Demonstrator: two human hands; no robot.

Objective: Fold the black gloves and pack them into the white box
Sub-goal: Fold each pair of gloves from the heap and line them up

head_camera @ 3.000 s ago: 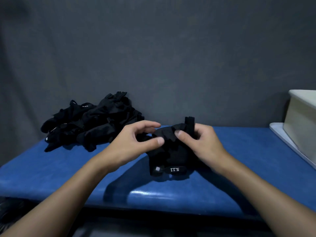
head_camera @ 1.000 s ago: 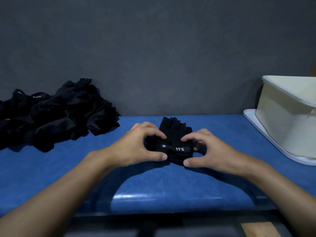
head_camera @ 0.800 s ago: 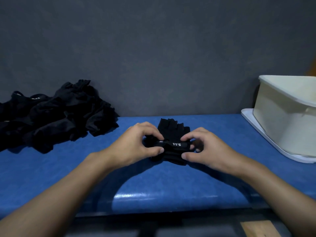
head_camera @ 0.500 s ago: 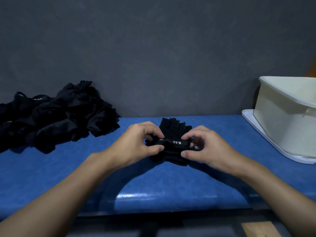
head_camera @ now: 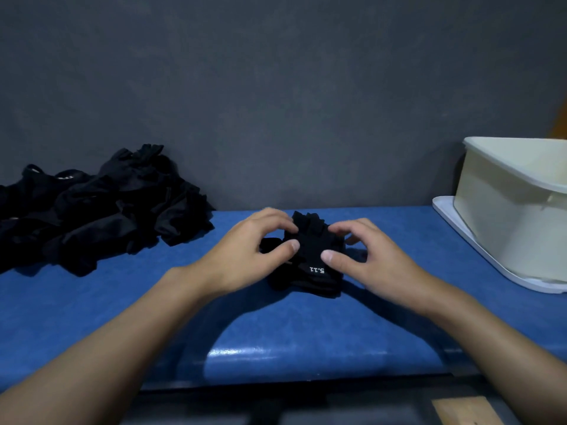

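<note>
Now the left hand and right hand pinch the black gloves, whose 5.11 label has turned nearside, so the fold looks nearly ready for the white box.

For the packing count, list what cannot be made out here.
- White box: head view; its near wall hides the bottom, and the right edge cuts it off.
- Glove pile: head view; black on black, so no count; left edge cuts it.
- Folded gloves: head view; left hand and right hand cover the sides, so one or two cannot be told.
</note>
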